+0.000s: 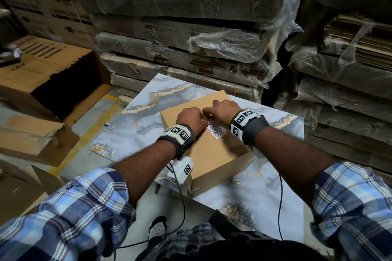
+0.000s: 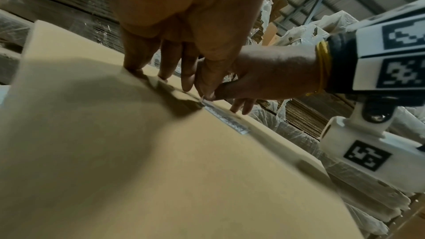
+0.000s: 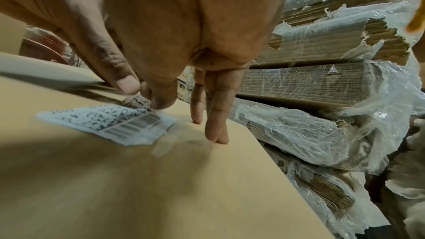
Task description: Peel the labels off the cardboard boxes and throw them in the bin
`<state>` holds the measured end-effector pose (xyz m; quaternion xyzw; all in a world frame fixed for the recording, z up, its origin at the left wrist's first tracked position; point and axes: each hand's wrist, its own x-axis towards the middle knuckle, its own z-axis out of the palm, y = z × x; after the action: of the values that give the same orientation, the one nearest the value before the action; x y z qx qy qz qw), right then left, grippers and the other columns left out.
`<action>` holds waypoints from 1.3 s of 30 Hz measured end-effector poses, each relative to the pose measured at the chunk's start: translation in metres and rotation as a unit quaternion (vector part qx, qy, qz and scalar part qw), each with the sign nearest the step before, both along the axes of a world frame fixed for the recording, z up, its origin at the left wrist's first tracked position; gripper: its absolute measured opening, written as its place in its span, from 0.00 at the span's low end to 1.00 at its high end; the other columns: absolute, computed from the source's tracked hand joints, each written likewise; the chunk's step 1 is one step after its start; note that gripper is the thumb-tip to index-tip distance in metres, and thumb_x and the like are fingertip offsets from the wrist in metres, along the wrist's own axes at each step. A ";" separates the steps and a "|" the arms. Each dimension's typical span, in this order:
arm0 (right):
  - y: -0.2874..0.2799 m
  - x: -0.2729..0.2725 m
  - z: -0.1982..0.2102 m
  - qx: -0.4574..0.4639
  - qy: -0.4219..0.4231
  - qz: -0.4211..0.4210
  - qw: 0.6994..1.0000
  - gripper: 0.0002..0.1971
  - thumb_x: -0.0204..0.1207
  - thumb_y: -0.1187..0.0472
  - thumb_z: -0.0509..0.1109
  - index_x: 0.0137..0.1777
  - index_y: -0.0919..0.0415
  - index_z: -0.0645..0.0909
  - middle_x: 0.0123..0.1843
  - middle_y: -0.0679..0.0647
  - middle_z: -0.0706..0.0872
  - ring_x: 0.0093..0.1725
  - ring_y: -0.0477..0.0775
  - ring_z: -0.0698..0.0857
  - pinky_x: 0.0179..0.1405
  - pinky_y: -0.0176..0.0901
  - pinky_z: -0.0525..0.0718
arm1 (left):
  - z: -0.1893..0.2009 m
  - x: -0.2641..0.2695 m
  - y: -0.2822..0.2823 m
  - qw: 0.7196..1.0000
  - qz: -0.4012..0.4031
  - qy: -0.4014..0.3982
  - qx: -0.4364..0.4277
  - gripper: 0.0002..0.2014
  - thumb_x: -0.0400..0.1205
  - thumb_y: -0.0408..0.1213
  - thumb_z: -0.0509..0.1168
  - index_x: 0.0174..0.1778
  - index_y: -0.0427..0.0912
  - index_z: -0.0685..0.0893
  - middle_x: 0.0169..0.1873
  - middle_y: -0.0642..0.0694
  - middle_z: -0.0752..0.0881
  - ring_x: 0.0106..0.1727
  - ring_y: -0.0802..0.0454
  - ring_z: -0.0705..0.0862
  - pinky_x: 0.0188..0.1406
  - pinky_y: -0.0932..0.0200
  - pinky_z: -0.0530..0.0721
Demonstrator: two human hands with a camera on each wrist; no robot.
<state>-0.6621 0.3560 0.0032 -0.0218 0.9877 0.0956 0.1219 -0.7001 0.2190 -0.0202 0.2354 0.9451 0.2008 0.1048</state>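
- Now we have both hands on top of a closed cardboard box point(image 1: 214, 150), which sits on a marble-patterned tabletop point(image 1: 135, 125).
- Our right hand point(image 1: 224, 112) pinches the lifted corner of the white barcode label point(image 3: 110, 121) between thumb and forefinger; its other fingers point(image 3: 216, 115) reach straight down, tips touching the cardboard.
- That label is stuck near the centre of the box top, its corner at 12 o'clock curled up off the surface, the rest lying flat with a strip of clear tape point(image 3: 165, 143) beside it.
- Our left hand point(image 1: 188, 118) rests just at 9 o'clock of the label, fingers straight and spread, with fingertips point(image 2: 133, 64) pressing the box top and gripping nothing.
- At 10 o'clock of the tabletop, an open, torn carton point(image 1: 48, 78) stands on the floor.
- At 12 o'clock and 2 o'clock, stacks of flattened cardboard point(image 1: 180, 27) wrapped in clear plastic rise behind the tabletop.
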 end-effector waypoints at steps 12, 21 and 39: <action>0.003 0.006 -0.004 -0.023 0.042 -0.022 0.999 0.15 0.87 0.52 0.62 0.72 0.47 0.72 0.63 0.62 0.81 0.59 0.68 0.84 0.48 0.52 0.74 | -0.006 0.003 0.014 0.999 0.030 0.015 -0.031 0.12 0.83 0.42 0.62 0.52 0.38 0.86 0.51 0.37 0.88 0.53 0.34 0.86 0.41 0.53 0.76; 0.019 0.016 -0.003 -0.070 0.038 -0.040 0.996 0.16 0.82 0.50 0.69 0.69 0.39 0.82 0.64 0.52 0.83 0.64 0.61 0.82 0.53 0.48 0.79 | -0.010 0.001 0.011 0.999 0.036 0.002 -0.027 0.10 0.79 0.42 0.64 0.45 0.42 0.88 0.43 0.41 0.90 0.45 0.37 0.88 0.43 0.53 0.85; 0.021 0.004 0.003 -0.050 0.028 0.016 0.998 0.13 0.81 0.61 0.66 0.64 0.53 0.80 0.57 0.58 0.84 0.55 0.65 0.84 0.43 0.48 0.74 | -0.011 -0.001 0.007 1.000 0.011 0.000 -0.007 0.09 0.80 0.42 0.60 0.37 0.45 0.80 0.44 0.40 0.89 0.47 0.35 0.85 0.42 0.54 0.79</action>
<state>-0.6581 0.3765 0.0060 -0.0406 0.9938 0.0489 0.0914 -0.7010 0.2259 -0.0310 0.2241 0.9490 0.1955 0.1044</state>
